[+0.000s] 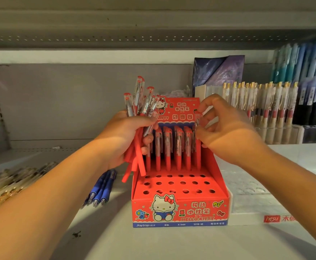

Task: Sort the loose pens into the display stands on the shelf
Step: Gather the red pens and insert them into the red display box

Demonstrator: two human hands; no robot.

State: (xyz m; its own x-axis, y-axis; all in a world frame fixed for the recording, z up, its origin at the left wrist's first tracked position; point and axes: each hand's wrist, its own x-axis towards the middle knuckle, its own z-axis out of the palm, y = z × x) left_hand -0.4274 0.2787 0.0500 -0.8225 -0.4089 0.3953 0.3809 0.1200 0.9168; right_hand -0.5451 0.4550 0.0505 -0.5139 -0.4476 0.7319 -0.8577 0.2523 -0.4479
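Note:
A red cartoon-cat display stand (179,209) sits on the shelf in front of me, its front rows of holes empty. Several red pens (169,147) stand upright in its back row. My left hand (127,136) grips a bundle of red pens (142,104), clear tops up and red barrels hanging below the fist, just left of the stand. My right hand (226,132) pinches the top of one red pen (197,126) standing at the right end of the back row.
Three blue pens (100,190) lie on the shelf left of the stand. A heap of clear gold-trimmed pens (12,181) lies at far left. Full stands of white and gold pens (262,106) and blue pens (307,59) fill the right. A white stand (254,201) adjoins the red one.

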